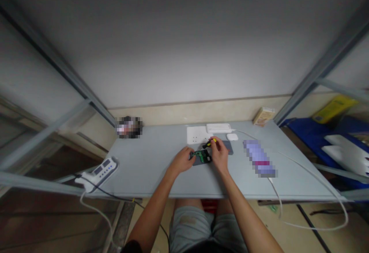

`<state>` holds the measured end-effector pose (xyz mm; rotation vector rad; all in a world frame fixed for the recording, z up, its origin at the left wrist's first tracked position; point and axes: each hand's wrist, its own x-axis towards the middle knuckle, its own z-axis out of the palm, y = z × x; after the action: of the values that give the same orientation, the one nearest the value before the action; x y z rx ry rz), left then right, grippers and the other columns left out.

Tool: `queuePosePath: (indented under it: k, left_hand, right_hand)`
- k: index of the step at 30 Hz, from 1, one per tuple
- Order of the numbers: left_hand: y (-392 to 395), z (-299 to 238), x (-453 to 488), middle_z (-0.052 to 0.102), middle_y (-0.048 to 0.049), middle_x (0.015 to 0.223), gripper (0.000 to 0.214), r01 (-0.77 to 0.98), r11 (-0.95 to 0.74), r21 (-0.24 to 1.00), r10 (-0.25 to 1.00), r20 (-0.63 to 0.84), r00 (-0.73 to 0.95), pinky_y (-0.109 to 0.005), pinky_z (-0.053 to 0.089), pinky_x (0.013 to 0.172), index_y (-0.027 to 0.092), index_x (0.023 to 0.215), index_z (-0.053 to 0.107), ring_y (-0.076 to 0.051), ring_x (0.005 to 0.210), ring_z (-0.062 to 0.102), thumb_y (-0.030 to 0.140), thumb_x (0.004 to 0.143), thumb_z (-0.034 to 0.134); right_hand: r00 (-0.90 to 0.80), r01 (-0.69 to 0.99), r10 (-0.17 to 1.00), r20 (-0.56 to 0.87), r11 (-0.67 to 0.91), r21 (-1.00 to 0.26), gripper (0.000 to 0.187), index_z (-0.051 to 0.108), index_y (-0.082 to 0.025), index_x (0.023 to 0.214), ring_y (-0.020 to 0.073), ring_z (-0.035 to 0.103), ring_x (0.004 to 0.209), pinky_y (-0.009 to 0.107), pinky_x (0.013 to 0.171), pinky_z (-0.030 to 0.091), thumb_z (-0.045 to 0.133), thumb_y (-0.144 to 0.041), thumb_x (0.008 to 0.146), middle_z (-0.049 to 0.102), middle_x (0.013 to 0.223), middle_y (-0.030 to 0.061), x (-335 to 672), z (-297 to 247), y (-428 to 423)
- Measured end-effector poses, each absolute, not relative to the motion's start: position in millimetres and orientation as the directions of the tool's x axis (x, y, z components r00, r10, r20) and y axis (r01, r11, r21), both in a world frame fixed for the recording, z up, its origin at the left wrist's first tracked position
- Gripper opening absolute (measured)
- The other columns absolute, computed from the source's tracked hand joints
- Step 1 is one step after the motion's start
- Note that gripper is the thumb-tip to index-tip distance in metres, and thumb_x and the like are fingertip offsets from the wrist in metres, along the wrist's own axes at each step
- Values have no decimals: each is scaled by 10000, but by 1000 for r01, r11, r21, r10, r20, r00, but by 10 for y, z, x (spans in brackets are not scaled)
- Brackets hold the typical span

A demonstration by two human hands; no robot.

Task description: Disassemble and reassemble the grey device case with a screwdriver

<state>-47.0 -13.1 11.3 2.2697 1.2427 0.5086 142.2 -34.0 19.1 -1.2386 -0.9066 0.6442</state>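
A small green circuit board (199,154) lies on a dark grey mat (229,146) near the middle of the grey table (155,157). My left hand (182,160) is closed, its fingers pinching the board's left edge. My right hand (219,151) is closed round a small tool with a yellow and black handle (210,143), whose tip points down at the board.
A white box (195,134), a white flat device (218,127) and a small white piece (232,137) sit behind the mat. A white power strip (99,170) hangs at the left edge. A cardboard box (263,115) stands far right. White cable (314,176) loops off the right side.
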Motion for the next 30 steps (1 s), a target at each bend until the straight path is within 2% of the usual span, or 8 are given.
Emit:
queuePosePath:
  k: [12, 30]
  left_hand:
    - [-245, 57, -387, 640, -81, 1028, 154, 730, -461, 505, 878, 138, 459, -356, 500, 959, 176, 1017, 618, -223, 1035, 609, 167, 891, 531]
    - [-274, -42, -337, 644, -70, 998, 217, 753, -423, 504, 905, 191, 380, -380, 497, 957, 190, 1021, 600, -234, 1016, 600, 120, 828, 530]
  right_hand:
    - [531, 120, 808, 257, 228, -966, 425, 703, -175, 1029, 239, 664, 943, 408, 897, 530, 600, -552, 861, 737, 1050, 114, 1419, 185, -341]
    - [532, 106, 809, 249, 228, -968, 414, 690, -163, 1052, 244, 660, 968, 412, 918, 521, 596, -524, 871, 719, 1075, 124, 1376, 178, -328]
